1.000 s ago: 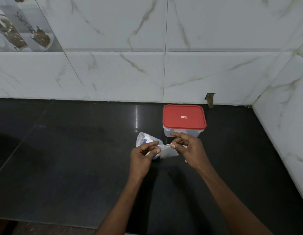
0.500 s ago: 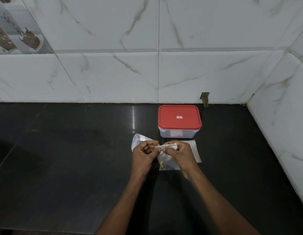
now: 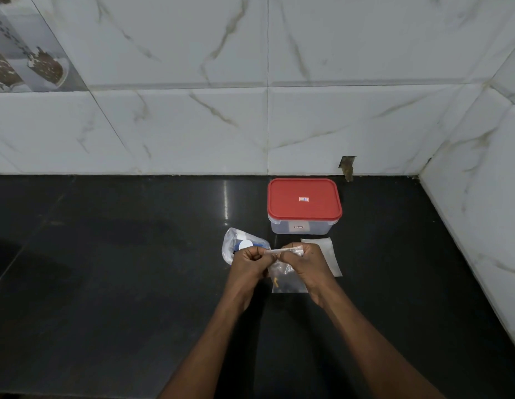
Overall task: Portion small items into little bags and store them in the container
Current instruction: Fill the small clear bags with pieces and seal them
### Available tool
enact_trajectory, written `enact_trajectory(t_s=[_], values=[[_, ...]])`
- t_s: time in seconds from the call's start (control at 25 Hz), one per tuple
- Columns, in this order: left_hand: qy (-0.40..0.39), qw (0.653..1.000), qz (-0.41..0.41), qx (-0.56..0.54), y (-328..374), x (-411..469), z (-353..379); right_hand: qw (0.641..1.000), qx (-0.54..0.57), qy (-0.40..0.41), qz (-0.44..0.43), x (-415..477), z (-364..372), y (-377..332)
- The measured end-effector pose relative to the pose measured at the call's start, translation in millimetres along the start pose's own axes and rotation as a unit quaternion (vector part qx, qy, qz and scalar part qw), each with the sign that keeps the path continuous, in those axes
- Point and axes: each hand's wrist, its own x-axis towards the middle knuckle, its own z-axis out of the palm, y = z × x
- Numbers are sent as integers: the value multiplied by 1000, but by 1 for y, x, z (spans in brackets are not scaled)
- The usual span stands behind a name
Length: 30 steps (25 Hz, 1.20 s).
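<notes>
Head view: left hand and right hand pinch bag top; container lidded behind

— What do we see at the centre of the frame?
— A small clear plastic bag, hanging upright from its top strip, with a few yellowish bits at the bottom.
— And around it?
— Above it we see a clear rectangular container with a shut red lid. A crumpled clear pouch with blue and white contents lies to the left and a flat clear bag to the right.
</notes>
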Motion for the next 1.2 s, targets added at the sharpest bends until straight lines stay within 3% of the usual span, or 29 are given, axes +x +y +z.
enact_trajectory(t_s=[0.24,0.4,0.56,1.2], values=[[4,1000,5,20,-2,4,-2,999,-35,17,-8,1,4,2],[-28,996,-24,-76,0,0,-7,998,66,-15,1,-10,-4,-6],[-4,991,-46,-123,-6,0,-9,994,104,-18,4,-13,-11,-7],[30,995,-52,-82,-4,-2,-1,995,88,26,23,-16,-5,-7]])
